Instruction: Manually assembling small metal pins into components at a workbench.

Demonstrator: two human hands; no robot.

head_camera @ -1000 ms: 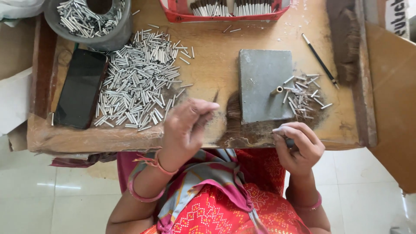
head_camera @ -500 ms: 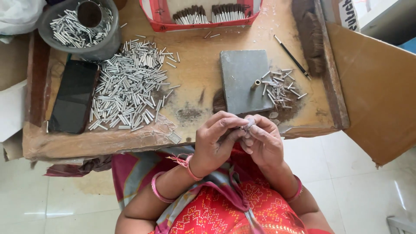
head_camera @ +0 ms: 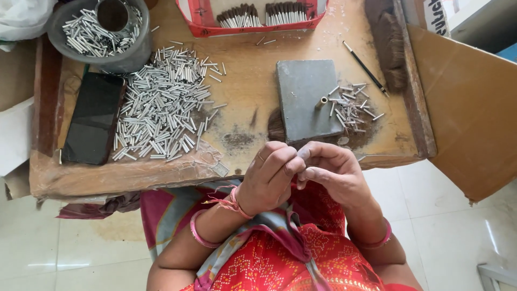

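Together, the left hand [head_camera: 269, 175] and right hand [head_camera: 333, 173] meet fingertip to fingertip just off the near edge of the worn wooden tabletop [head_camera: 245, 81], curled shut and pinching something too small to make out. Just beyond them sits a flat grey slab [head_camera: 307, 99]; thin silvery metal tubes [head_camera: 161, 108] lie heaped to the left.

Hidden between the pinched fingers [head_camera: 291, 164] of left hand [head_camera: 269, 180] and right hand [head_camera: 334, 175]: whatever is gripped, too small to tell. Cut off by the top edge: red tray [head_camera: 253, 28], grey bowl [head_camera: 126, 56]. Cropped at right: cardboard sheet [head_camera: 468, 113].
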